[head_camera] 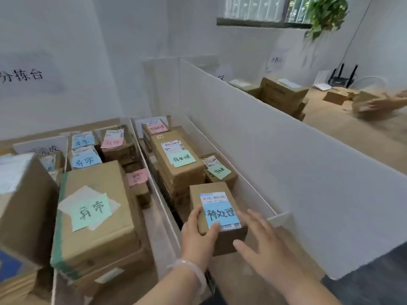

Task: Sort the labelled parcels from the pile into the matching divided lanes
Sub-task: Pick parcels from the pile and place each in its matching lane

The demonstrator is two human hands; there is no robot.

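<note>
While the left hand (pixel 198 230) grasps the blue-labelled parcel (pixel 220 208) (right hand (pixel 262 241) released, beside it), better slide it flat toward the stack (pixel 176 166).

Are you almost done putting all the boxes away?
Partly. Many labelled boxes already sit sorted, like the big box on the left and the green-label box in the right lane. In hand: the left hand grips the blue-label box in that lane, the right hand open beside it. Left: the far boxes wait on the table.
</note>
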